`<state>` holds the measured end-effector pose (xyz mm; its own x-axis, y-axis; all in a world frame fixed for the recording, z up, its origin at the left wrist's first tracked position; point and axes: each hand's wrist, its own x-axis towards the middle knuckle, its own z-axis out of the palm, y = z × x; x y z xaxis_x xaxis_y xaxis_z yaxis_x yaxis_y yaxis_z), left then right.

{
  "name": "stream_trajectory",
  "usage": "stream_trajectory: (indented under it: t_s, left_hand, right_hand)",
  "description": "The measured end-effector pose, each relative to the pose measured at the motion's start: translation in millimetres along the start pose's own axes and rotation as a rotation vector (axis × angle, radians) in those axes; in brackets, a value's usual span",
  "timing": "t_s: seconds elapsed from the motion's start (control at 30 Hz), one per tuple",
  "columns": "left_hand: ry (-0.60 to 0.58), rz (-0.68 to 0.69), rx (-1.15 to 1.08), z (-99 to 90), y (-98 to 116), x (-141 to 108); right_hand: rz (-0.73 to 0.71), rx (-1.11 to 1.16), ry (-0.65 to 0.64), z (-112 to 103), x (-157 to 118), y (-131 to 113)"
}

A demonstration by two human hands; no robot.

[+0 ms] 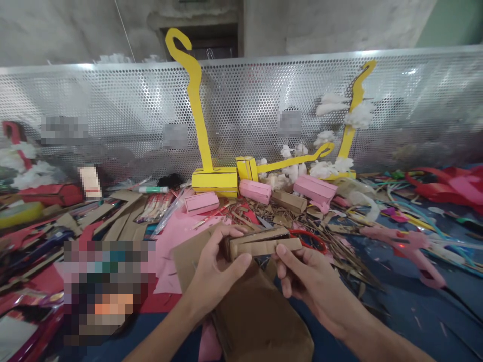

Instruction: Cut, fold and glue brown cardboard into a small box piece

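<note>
Between my hands is a small brown cardboard box [260,245], shaped like a long prism, with a gap showing along its upper side. My left hand [217,269] grips its left end, thumb on the near face and fingers behind. At the right end, my right hand [302,271] pinches a cardboard strip of the box between thumb and fingers. Below the box lies a larger brown cardboard sheet [264,311]. Just behind it are red-handled scissors [315,241], partly hidden by the box and my right hand.
A pink glue gun [409,249] with a lit red light lies at right. Yellow hook-shaped pieces on bases [215,182], pink prisms [255,191] and cardboard scraps [339,251] stand or lie behind. A perforated metal panel [245,110] closes off the back.
</note>
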<state>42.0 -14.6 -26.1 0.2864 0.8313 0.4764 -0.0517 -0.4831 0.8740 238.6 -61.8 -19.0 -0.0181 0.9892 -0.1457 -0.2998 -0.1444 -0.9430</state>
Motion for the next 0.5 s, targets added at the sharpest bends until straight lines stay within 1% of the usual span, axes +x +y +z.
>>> stream_trajectory:
  t_s: [0.2,0.33,0.5]
  left_hand:
    - [-0.001,0.044,0.001,-0.5,1.6,-1.7]
    - [-0.014,0.072,-0.016,-0.8,0.8,-2.1]
    - [-0.021,0.087,-0.010,-1.5,-0.7,-2.8]
  right_hand:
    - [-0.001,-0.017,-0.019,0.3,0.4,2.0]
    - [0.005,0.027,0.007,2.3,0.9,2.9]
    - [0.002,0.098,0.009,3.8,1.7,4.4]
